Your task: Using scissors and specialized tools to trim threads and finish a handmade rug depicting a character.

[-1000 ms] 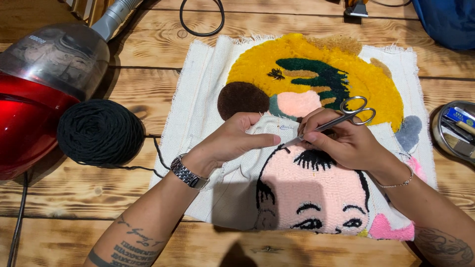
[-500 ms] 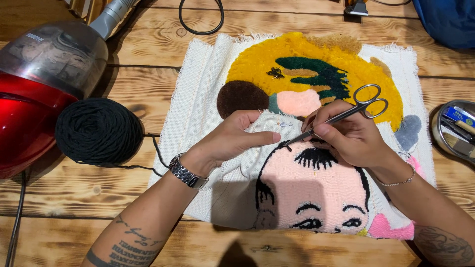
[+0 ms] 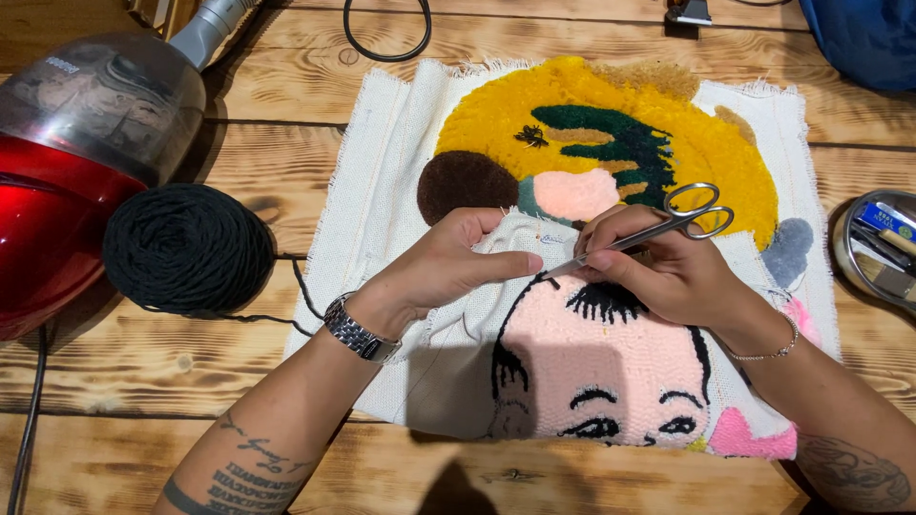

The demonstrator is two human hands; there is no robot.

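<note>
now we see the scissors (image 3: 658,227) angled lower than a second ago: back then the handles sat up by the green patch with the blades nearly level, and the tips have since swung down and leftward to the black outline at the top edge of the pink face. that reads to us as trimming work moving along the hairline of the tufted rug (image 3: 611,257), loop by loop.

our right hand (image 3: 668,277) is curled around the scissors, fingers pinching the shanks just below the ring handles, which stick out free past the knuckles; the blades look nearly closed at the tips, though we cannot tell whether yarn sits between them. our left hand (image 3: 448,272) lies half curled on the white backing cloth, thumb stretched toward the blade tips and pressing the fabric flat beside the cut; it has barely shifted.

the rug lies flat on the wooden counter (image 3: 286,105), mid-frame. a ball of black yarn (image 3: 188,250) rests just left of the cloth, its strand trailing toward it, with a red vacuum cleaner (image 3: 67,181) beyond and a round metal tin (image 3: 873,250) at the right edge.
</note>
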